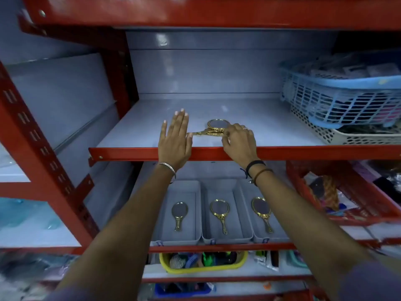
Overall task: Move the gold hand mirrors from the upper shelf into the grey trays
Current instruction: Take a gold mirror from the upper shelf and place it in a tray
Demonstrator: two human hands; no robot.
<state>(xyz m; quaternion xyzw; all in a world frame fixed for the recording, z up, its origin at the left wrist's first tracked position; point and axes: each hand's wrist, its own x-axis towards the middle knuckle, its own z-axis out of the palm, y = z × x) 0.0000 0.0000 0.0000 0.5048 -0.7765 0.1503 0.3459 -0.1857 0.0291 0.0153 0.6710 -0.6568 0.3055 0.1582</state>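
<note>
A small stack of gold hand mirrors (213, 127) lies on the grey upper shelf (271, 127), handles pointing left. My right hand (238, 141) rests on the stack's right side, fingers curled against the frames. My left hand (174, 137) lies flat and open on the shelf, its thumb touching the handle tips. On the shelf below stand three grey trays side by side: the left tray (195, 213), the middle tray (236, 218) and the right tray (249, 192). Each holds one gold mirror: left (179, 215), middle (220, 212), right (262, 210).
A blue plastic basket (338, 94) sits on a white perforated tray (325, 133) at the upper shelf's right. Red shelf uprights (39, 148) frame the left. A red basket (338, 192) stands right of the grey trays, a yellow bin (201, 260) below them.
</note>
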